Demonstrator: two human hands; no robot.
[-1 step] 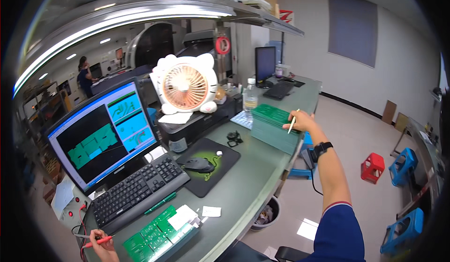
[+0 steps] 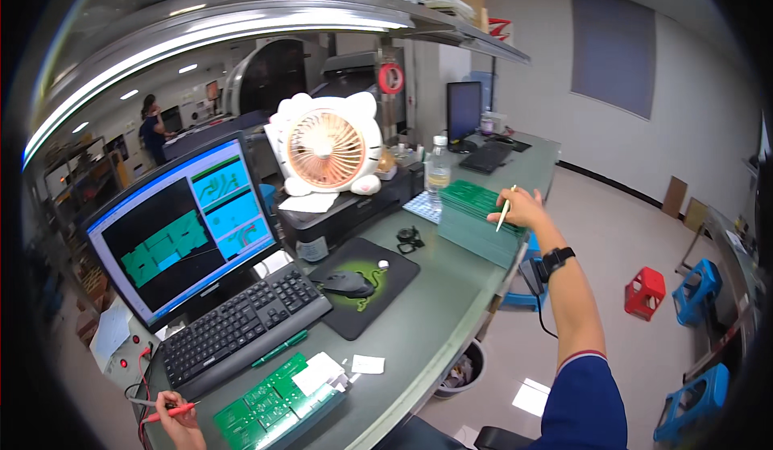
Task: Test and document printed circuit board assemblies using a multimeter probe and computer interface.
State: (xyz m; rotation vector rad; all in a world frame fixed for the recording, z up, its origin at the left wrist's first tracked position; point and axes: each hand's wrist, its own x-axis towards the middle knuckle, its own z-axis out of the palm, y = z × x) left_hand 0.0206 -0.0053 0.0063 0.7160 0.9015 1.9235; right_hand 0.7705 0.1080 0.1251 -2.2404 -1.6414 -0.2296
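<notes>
Green bench (image 2: 435,321), workshop floor open right | right hand (image 2: 519,207) pinching pen (image 2: 505,208), on far board stack (image 2: 481,218) at bench edge | left hand (image 2: 179,419) gripping red probe (image 2: 167,412) near left beside circuit board (image 2: 270,402)

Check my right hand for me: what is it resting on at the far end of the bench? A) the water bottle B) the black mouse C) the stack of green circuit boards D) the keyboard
C: the right hand, holding a thin pale stick in its fingers, lies on the stack of green circuit boards, well past the mouse and keyboard.
</notes>
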